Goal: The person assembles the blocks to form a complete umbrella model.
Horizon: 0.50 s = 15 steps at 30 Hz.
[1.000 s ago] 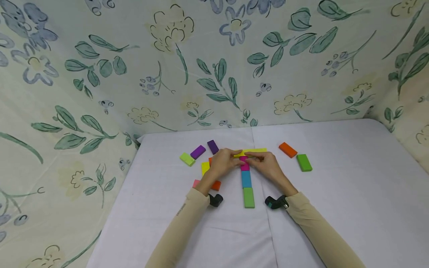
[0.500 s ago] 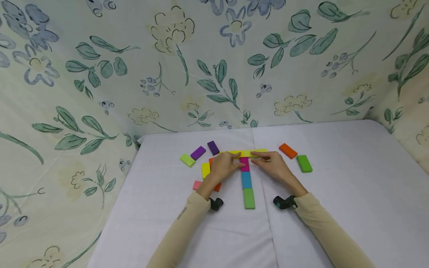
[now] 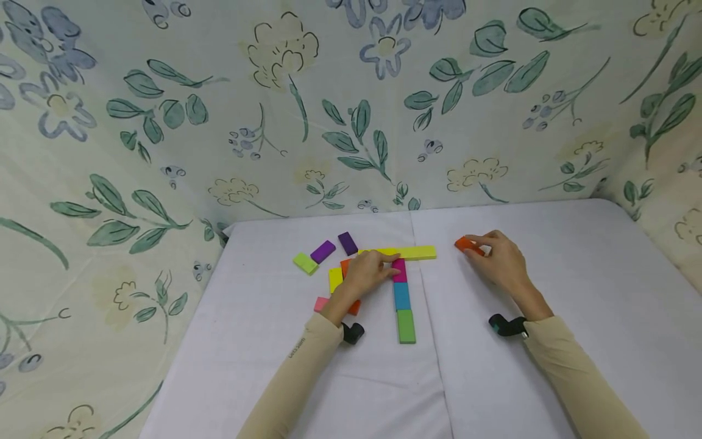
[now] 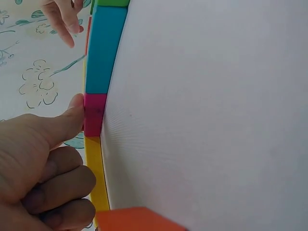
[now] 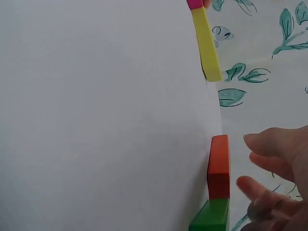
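In the head view my left hand [image 3: 364, 274] rests at the join of a yellow bar [image 3: 419, 252] and a magenta block [image 3: 400, 271]. Seen from the left wrist, its thumb touches the magenta block and the lower fingers [image 4: 70, 185] are curled. A blue block [image 3: 402, 296] and a green block [image 3: 406, 327] continue the column from the magenta one. My right hand [image 3: 499, 259] reaches over an orange block [image 3: 462, 243] at the right. From the right wrist, its fingers [image 5: 262, 142] are spread beside the orange block [image 5: 219, 163], a visible gap between them.
Purple blocks [image 3: 323, 251], a lime block [image 3: 304, 263], a yellow block [image 3: 335, 280] and a pink block [image 3: 320, 303] lie left of the column. Orange blocks are partly hidden by my left arm. A green block [image 5: 211, 215] lies by the right hand. Floral cloth [image 3: 351, 122] hangs behind the table.
My right hand has left the yellow bar and moved right to the orange block, now covering the green block there in the head view. My left hand stays at the join.
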Available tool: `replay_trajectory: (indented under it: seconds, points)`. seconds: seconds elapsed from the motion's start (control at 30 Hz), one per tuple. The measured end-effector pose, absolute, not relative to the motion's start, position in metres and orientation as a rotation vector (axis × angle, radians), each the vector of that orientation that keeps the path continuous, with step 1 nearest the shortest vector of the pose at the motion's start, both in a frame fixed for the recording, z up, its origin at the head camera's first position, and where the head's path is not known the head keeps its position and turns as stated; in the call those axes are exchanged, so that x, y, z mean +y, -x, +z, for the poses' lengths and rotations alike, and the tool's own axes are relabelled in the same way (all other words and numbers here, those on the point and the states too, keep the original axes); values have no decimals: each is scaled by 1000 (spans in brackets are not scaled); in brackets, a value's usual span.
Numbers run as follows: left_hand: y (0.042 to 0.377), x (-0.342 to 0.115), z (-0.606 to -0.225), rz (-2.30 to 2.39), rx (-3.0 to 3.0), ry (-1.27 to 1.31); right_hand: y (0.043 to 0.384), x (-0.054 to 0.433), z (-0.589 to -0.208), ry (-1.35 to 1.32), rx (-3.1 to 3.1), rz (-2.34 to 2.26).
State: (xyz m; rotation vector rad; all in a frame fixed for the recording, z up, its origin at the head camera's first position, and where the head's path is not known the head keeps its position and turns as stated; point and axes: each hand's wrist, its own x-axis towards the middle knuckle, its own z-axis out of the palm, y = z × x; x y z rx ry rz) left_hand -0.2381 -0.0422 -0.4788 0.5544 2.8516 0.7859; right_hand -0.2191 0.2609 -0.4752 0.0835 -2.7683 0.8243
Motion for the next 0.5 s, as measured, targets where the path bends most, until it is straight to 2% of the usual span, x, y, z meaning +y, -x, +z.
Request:
replay_trajectory:
  seconds: [0.5]
  points:
    - [240, -42, -476, 813, 2815, -526, 221, 262, -476, 10, -2983, 738]
